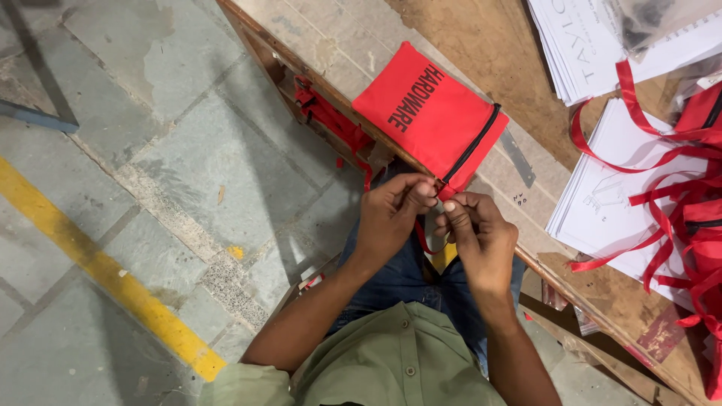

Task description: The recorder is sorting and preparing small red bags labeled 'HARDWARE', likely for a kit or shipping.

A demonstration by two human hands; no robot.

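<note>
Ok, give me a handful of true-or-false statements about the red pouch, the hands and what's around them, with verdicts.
1. The red pouch lies on the wooden table. True.
2. Both hands, the left hand and the right hand, meet at the pouch's corner by the black zipper. True.
3. The pouch is blue. False: it is red with black lettering.
4. The right hand rests on the white paper stack. False: it is apart from it, at the pouch.
5. Red ribbons lie across the papers. True.
</note>
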